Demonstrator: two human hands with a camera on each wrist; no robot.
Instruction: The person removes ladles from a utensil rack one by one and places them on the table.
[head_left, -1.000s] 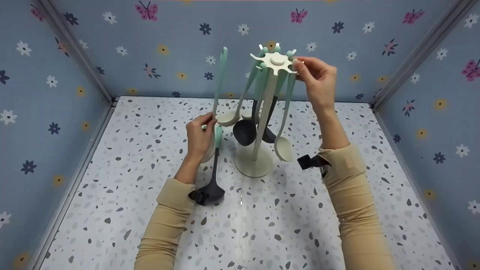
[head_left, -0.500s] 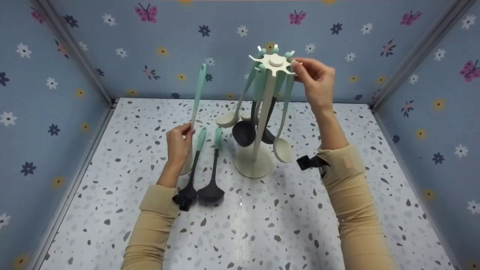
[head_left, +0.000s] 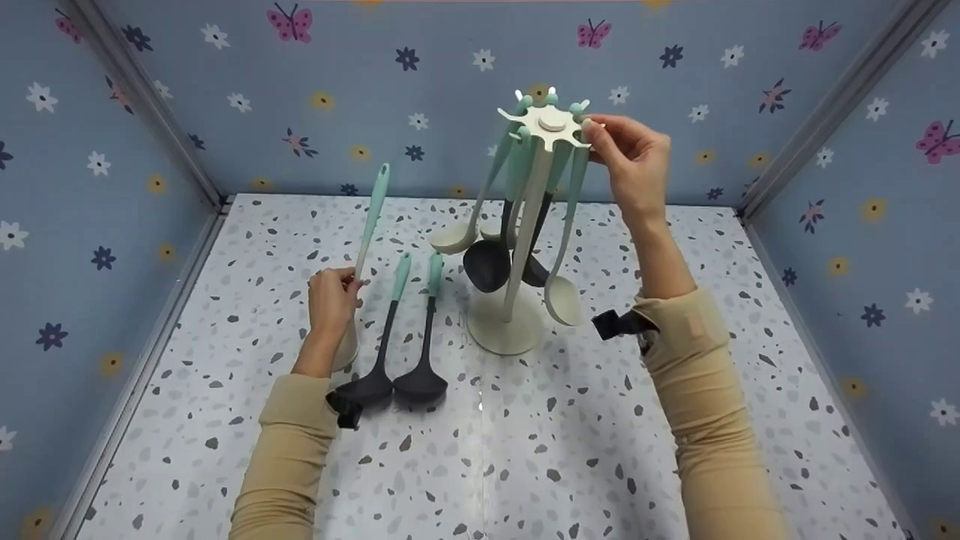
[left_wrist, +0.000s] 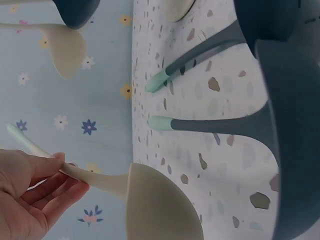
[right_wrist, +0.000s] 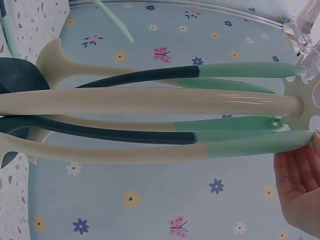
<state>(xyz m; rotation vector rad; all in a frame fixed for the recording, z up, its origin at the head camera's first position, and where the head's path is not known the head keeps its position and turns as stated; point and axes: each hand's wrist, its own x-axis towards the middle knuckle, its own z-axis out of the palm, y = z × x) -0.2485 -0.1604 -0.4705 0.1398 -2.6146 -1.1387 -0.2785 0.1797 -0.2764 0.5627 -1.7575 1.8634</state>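
Note:
My left hand (head_left: 330, 304) pinches a cream ladle (left_wrist: 160, 205) with a mint handle by its shaft, the handle pointing up and the bowl low over the table. Two black ladles (head_left: 421, 379) with mint handles lie side by side to its right. My right hand (head_left: 641, 161) pinches the hooked top of a cream utensil rack (head_left: 553, 122), at the end of a hanging cream ladle's handle (right_wrist: 260, 143). Several black and cream utensils hang around the rack's post, among them a black ladle (head_left: 487, 266). In the head view, my left hand partly hides the held ladle's bowl.
The rack's round base (head_left: 506, 330) stands on a white speckled table (head_left: 570, 450). Blue flowered panels (head_left: 247, 60) enclose the table at the back and both sides, with metal strips (head_left: 135, 97) along the corners.
My left hand has carried the cream ladle left and lower, away from the rack. Both black ladles on the table now show more fully. My right hand stays at the rack's top.

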